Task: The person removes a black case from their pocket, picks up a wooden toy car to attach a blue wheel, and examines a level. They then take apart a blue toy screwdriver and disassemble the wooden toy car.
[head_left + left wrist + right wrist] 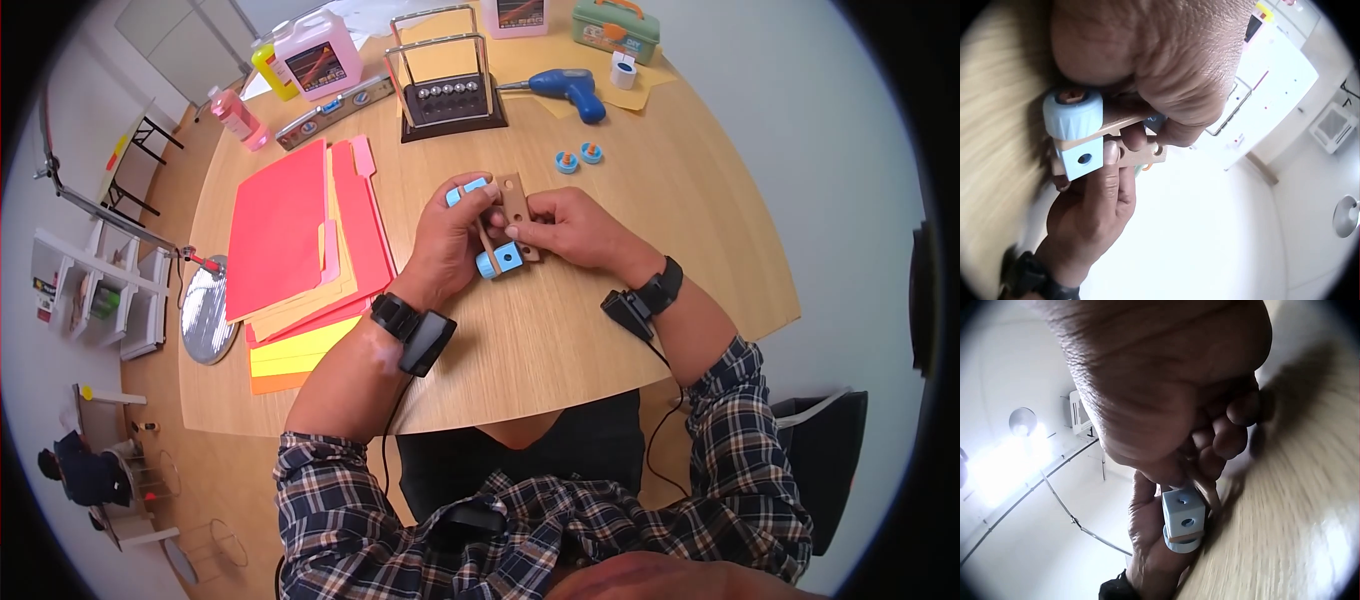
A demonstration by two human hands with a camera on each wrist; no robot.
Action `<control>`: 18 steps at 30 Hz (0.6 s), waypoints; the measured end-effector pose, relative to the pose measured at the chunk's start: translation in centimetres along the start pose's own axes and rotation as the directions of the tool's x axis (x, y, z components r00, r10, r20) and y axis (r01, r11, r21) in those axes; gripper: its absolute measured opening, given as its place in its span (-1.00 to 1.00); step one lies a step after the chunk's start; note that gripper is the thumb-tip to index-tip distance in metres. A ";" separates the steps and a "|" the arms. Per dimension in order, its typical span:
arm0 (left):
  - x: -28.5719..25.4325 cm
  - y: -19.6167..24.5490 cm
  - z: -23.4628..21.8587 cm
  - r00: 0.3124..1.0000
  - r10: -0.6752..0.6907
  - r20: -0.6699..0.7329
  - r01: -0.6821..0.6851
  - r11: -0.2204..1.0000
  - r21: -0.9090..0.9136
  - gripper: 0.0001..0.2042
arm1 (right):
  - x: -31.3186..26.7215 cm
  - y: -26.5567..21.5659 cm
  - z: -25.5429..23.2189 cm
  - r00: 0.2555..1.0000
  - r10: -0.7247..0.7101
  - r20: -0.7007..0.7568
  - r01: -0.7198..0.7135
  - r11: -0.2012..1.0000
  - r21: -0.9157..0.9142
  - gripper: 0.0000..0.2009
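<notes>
The left hand [445, 240] grips a wooden strip that has a blue block [508, 257] with a round blue cap at its near end and another blue piece [468, 191] at its far end. A second wooden strip with holes [514, 199] is pinched between the thumb and fingers of the right hand [580, 230], alongside the first. In the left wrist view, the blue cap [1073, 115] sits against one side of the strip and the holed block [1080, 160] against the other. The right wrist view shows the block [1184, 511] beside the fingers.
Two small blue caps [567, 162] with orange centres lie beyond the right hand. A blue electric screwdriver [565, 88], a Newton's cradle [452, 105] and a level [335, 112] stand or lie farther back. Red and yellow folders [280, 225] are at the left; a green toolbox [616, 30] is behind.
</notes>
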State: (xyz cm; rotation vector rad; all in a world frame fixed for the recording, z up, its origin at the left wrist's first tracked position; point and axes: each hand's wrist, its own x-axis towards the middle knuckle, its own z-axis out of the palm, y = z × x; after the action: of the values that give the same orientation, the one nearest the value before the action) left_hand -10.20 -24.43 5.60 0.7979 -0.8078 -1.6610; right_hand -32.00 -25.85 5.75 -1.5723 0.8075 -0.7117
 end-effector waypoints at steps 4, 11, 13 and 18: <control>-0.4 0.5 0.3 0.994 -0.004 -0.109 0.000 0.999 -0.038 -0.70 | -0.5 -1.1 -1.9 0.997 0.011 -0.081 -0.027 0.979 -0.201 -0.69; 0.0 0.4 -0.2 0.999 -0.008 -0.053 0.005 0.999 -0.052 -0.69 | -0.2 -0.9 -4.6 0.957 0.087 -0.276 -0.241 0.770 -0.591 -0.48; 0.0 0.5 0.0 0.999 -0.012 -0.051 0.009 0.998 -0.056 -0.69 | 0.0 -0.9 -4.5 0.953 0.099 -0.287 -0.258 0.760 -0.597 -0.47; 0.7 0.2 0.0 1.000 -0.031 -0.002 0.031 0.993 -0.115 -0.68 | 0.3 -1.5 -4.1 0.942 0.120 -0.314 -0.313 0.655 -0.688 -0.47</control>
State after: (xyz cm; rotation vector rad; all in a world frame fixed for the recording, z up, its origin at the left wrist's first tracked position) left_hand -10.21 -25.19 5.70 0.7365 -0.6932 -1.7170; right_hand -34.98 -28.30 7.85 -2.0652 1.5882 -0.4057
